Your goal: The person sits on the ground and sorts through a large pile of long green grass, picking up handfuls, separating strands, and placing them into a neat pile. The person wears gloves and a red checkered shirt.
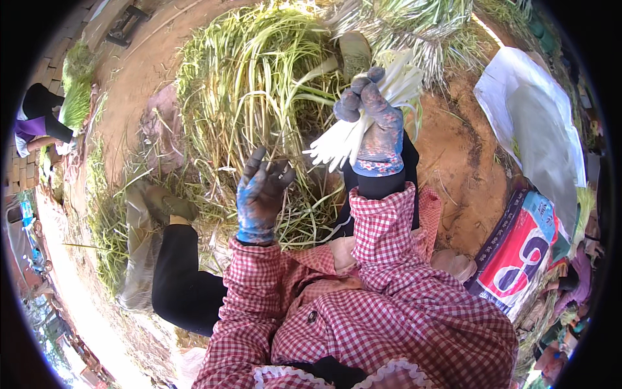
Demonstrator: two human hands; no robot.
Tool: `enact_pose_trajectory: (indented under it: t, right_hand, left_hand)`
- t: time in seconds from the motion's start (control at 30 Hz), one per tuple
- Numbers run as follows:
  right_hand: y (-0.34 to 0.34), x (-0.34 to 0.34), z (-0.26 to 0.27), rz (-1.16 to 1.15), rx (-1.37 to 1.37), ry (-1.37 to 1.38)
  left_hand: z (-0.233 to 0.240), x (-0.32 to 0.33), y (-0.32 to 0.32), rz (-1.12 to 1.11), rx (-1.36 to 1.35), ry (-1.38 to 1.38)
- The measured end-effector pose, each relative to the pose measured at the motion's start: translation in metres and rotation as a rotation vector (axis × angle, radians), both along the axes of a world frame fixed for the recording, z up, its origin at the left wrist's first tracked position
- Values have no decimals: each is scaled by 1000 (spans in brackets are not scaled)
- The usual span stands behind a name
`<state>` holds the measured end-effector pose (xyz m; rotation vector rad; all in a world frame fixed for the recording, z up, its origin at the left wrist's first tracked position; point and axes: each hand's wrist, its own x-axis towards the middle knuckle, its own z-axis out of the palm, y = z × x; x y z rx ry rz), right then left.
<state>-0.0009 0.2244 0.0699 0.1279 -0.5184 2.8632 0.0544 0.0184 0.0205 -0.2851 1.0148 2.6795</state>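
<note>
My right hand (376, 126), in a blue patterned work glove with dark fingers, is closed around a bundle of pale white stalks (337, 143). The bundle's cut-looking ends fan out to the left, and its other end spreads above the hand. Lower and to the left, my left hand (262, 197) wears a similar soiled glove. Its fingers are bent and apart, with no stalk plainly in them. Just beyond that hand lies a large heap of long yellow-green stalks (252, 92), their thinner bases towards me.
Loose stalks litter the earth ground (457, 170). At right are a white plastic sheet (539, 112) and a printed sack (515, 248). More leafy bundles (413, 24) lie at the top. A person (41, 121) bends over greens at far left; a small stool (127, 26) stands beyond.
</note>
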Motion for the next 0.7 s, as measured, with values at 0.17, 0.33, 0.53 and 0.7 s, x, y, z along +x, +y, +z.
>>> enact_pose_trajectory:
  t: [0.17,0.33,0.53,0.7]
  right_hand:
    - [7,0,2,33,-113,39]
    - [14,-2,-8,51,-148,58]
    - [14,-3,-6,49,-136,19]
    - [19,-2,-2,10,-135,12]
  left_hand:
    - [-25,18,-34,-441,-952,20]
    - [-25,6,18,-148,-1534,334]
    - [-125,-27,71,-704,-2166,377]
    - [-89,-23,49,-635,-1854,209]
